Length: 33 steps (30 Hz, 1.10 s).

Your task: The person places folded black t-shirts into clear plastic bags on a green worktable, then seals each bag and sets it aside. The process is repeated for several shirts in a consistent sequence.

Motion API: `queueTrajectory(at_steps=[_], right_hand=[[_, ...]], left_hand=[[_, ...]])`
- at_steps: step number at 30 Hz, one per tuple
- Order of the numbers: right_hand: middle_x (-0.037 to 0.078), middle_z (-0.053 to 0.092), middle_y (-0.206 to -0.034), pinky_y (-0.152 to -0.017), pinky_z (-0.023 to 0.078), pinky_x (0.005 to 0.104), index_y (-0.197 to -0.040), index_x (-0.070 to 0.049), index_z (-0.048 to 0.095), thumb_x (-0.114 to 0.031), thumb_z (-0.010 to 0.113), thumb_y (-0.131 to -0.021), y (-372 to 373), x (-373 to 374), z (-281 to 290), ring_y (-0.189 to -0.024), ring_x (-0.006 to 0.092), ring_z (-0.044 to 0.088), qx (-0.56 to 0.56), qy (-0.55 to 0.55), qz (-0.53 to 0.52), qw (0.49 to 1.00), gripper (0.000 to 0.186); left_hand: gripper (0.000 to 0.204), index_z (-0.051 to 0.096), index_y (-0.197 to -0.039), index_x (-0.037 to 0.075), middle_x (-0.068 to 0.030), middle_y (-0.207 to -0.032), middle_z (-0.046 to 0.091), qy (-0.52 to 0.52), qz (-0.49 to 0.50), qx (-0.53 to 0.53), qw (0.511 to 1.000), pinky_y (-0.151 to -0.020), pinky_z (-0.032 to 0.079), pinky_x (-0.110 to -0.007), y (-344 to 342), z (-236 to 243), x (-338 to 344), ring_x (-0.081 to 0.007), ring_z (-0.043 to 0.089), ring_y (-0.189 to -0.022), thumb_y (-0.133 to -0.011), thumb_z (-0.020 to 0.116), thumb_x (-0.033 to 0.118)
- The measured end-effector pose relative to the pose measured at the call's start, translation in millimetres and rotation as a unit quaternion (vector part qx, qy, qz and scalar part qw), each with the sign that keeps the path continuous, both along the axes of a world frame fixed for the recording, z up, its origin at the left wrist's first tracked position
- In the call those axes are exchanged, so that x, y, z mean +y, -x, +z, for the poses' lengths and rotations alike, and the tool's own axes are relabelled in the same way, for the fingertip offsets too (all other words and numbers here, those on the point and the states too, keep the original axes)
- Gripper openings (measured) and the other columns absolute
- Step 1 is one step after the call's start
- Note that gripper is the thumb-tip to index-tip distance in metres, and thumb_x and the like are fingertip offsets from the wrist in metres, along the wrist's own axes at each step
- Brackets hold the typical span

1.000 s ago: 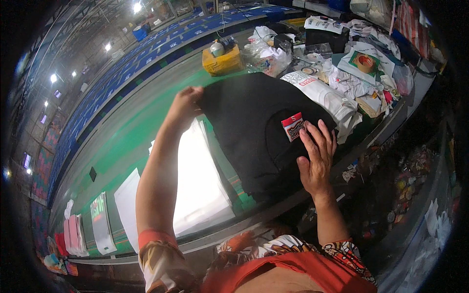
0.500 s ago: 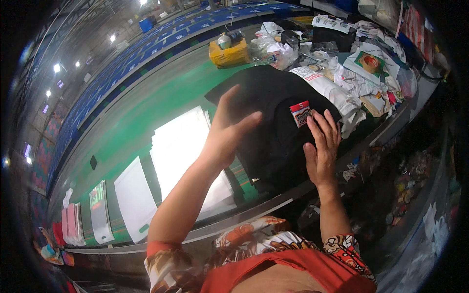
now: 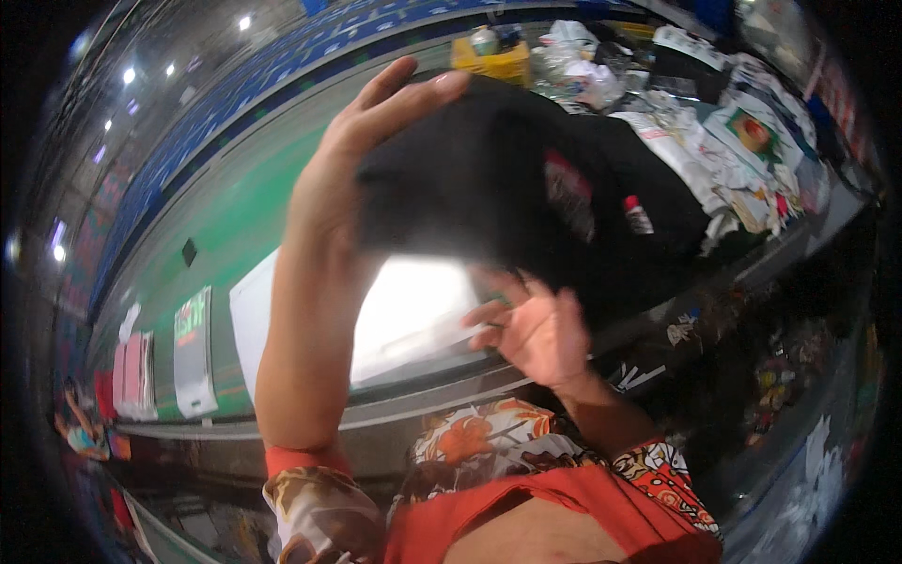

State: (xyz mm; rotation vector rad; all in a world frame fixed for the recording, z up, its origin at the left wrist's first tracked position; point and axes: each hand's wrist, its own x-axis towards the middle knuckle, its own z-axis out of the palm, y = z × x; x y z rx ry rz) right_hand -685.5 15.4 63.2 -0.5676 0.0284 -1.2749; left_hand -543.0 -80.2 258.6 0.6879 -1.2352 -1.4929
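Note:
A black garment (image 3: 470,169) with a blurred red label is lifted and folded over in front of me. My left hand (image 3: 362,141) holds its left edge, the thumb side showing above the cloth and the other fingers partly hidden. Below the near edge of that garment, my right hand (image 3: 540,334) is turned palm up, fingers apart and smeared by motion. Another black garment (image 3: 658,202) with a small red and white label lies underneath, to the right. A stack of white sheets or bags (image 3: 413,315) sits beneath the lifted cloth.
Flat white, grey and pink packs lie in a row leftward, including a grey one (image 3: 194,357), on the green surface (image 3: 249,221). A yellow box (image 3: 493,64) stands at the back. Heaped plastic bags and clothes (image 3: 723,150) fill the far right. Another person (image 3: 85,428) is at far left.
The top black garment has been raised off the surface, uncovering a second one below. My left hand has gone up and left with it; my right hand has moved left and turned palm up.

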Motion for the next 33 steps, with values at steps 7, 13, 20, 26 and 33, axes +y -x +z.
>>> queueTrajectory(at_steps=[7,13,20,26,33], right_hand=[[0.012,0.058,-0.134,-0.107,0.043,0.0397,-0.142,-0.003,0.044,-0.026,0.065,-0.094,-30.6,8.0,-19.3,-0.121,0.0238,0.057,0.213,-0.048,0.018,0.976,0.057],[0.01,0.06,-0.132,-0.104,0.044,0.0352,-0.142,-0.003,0.044,-0.001,0.068,-0.081,-118.0,-43.0,19.0,-0.118,0.0201,0.058,0.33,-0.017,0.037,0.943,0.065],[0.012,0.061,-0.126,-0.097,0.048,0.0349,-0.149,-0.005,0.037,-0.004,0.072,-0.084,-138.8,-88.0,-14.7,-0.111,0.0193,0.06,0.413,-0.059,-0.094,0.904,0.073],[0.012,0.068,-0.107,-0.083,0.053,0.0347,-0.135,-0.008,0.057,-0.006,0.07,-0.087,-143.8,-73.4,-56.2,-0.094,0.0185,0.065,0.649,-0.048,-0.189,0.735,0.05],[0.023,0.062,-0.115,-0.089,0.051,0.0407,-0.113,0.002,0.067,-0.03,0.083,-0.074,-219.0,-50.8,-29.7,-0.104,0.0384,0.062,0.787,0.235,-0.346,0.454,0.053]], left_hand=[[0.098,0.041,-0.147,-0.002,-0.0215,-0.138,0.052,-0.029,0.133,-0.188,0.973,-0.11,0.036,-0.035,-174.0,-57.1,68.4,-0.0295,0.052,-0.126,-0.064,0.083,0.031],[0.102,0.037,-0.15,0.002,-0.024,-0.142,0.045,-0.109,0.178,-0.168,0.963,-0.109,0.038,-0.041,-255.5,-104.3,60.7,-0.0335,0.05,-0.127,-0.06,0.084,0.017],[0.104,0.023,-0.156,0.012,-0.0222,-0.16,0.02,-0.135,0.115,-0.092,0.98,-0.118,0.023,-0.047,-297.6,-209.4,23.1,-0.0356,0.02,-0.148,-0.072,0.085,0.016],[0.048,0.046,-0.13,0.011,-0.0144,-0.121,0.057,-0.315,-0.013,-0.204,0.927,-0.076,0.055,-0.045,-299.8,-271.7,36.7,-0.0256,0.058,-0.107,-0.09,0.072,0.018],[0.032,0.047,-0.106,0.001,-0.0113,-0.099,0.056,-0.262,0.01,-0.205,0.943,-0.061,0.057,-0.032,-279.9,-233.4,10.5,-0.0204,0.062,-0.082,-0.086,0.072,0.008]])
